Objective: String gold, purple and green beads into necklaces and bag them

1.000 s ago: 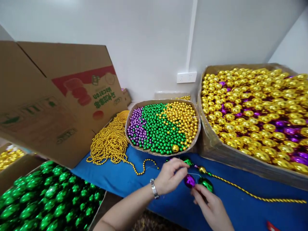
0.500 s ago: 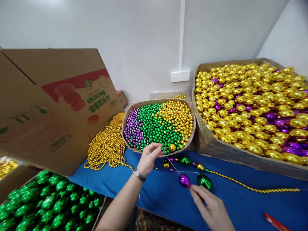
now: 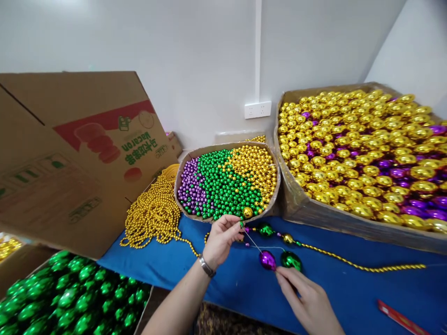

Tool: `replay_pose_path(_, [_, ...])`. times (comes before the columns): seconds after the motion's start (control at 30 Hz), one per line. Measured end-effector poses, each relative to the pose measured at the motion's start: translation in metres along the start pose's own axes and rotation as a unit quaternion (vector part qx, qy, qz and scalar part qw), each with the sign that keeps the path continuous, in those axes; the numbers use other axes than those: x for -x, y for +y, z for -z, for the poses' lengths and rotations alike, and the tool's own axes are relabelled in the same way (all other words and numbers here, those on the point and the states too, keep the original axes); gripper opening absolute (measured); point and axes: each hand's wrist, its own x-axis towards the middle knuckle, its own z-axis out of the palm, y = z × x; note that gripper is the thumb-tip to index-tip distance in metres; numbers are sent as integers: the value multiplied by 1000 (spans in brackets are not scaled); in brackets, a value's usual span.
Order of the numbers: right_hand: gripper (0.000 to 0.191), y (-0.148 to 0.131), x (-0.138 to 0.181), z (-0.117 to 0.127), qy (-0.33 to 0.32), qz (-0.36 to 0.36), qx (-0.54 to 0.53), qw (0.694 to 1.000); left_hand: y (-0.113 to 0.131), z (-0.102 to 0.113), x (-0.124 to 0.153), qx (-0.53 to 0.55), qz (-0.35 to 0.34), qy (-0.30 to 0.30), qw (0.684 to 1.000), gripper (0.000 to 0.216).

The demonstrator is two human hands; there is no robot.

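My left hand (image 3: 221,237), wearing a metal watch band, pinches a small green bead (image 3: 241,224) just in front of the bead box's near rim. From those fingertips a thin string (image 3: 252,239) runs taut down to a big shiny purple bead (image 3: 267,260). At the purple bead's right end, the thumb and forefinger of my right hand (image 3: 303,295) are closed. A big green bead (image 3: 291,261) lies right behind them on the blue cloth. Further back rests a strung row with a green bead (image 3: 266,230), a gold bead (image 3: 287,238) and a gold bead strand (image 3: 349,261).
A box (image 3: 177,197) holds small purple, green and gold beads. To its right stands a larger box (image 3: 303,207) of gold and purple beads. Gold bead chains (image 3: 152,214) heap beside a tilted carton (image 3: 87,186). Big green beads (image 3: 70,298) fill the lower left. A red packet (image 3: 400,317) lies right.
My left hand has come off the bead box's rim, nearer to the purple bead, with a small green bead at its fingertips. My right hand stays at the purple bead. The view shifts slightly.
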Motion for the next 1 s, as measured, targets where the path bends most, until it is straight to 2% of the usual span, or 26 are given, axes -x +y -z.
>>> replay_pose_path(0.13, [25,1,0,0,4,7,7,1000,-1,1,3,-110,-82,14,990,23])
replay_pose_path(0.3, [28,2,2,0,-6,-40,-9,999,5,-3,-6,-244,-135,-60,958,32])
replay_pose_path(0.37, [27,5,4,1,-11,-59,-13,998,8,-6,-20,-344,-195,-61,916,36])
replay_pose_path(0.47, [27,11,8,2,-17,-80,-10,997,8,-7,-45,-538,-273,-77,794,34])
replay_pose_path(0.53, [27,14,10,2,-16,-84,-3,996,5,-7,-59,-616,-273,-97,732,30])
replay_pose_path(0.57, [28,15,11,3,-13,-83,2,996,3,-7,-64,-632,-264,-103,722,27])
replay_pose_path(0.6, [28,15,11,3,-11,-81,6,997,2,-7,-67,-631,-255,-105,725,24])
replay_pose_path(0.63, [28,15,11,3,-9,-79,10,997,1,-7,-68,-613,-245,-103,744,21])
replay_pose_path(0.67, [28,15,11,3,-8,-78,13,997,0,-7,-67,-574,-233,-96,779,21])
replay_pose_path(0.77, [29,14,11,4,0,-75,18,997,2,-8,-57,-328,-141,-64,932,31])
replay_pose_path(0.8, [29,14,11,4,7,-72,18,997,4,-8,-52,-224,-94,-60,968,35])
replay_pose_path(0.83, [29,14,11,3,12,-69,18,997,5,-9,-46,-129,-48,-60,989,37])
replay_pose_path(0.9, [29,14,12,2,10,-64,15,998,7,-10,-36,0,19,-63,998,39])
replay_pose_path(1.0, [29,13,12,-1,-4,-58,10,998,6,-11,-25,69,60,-43,995,37])
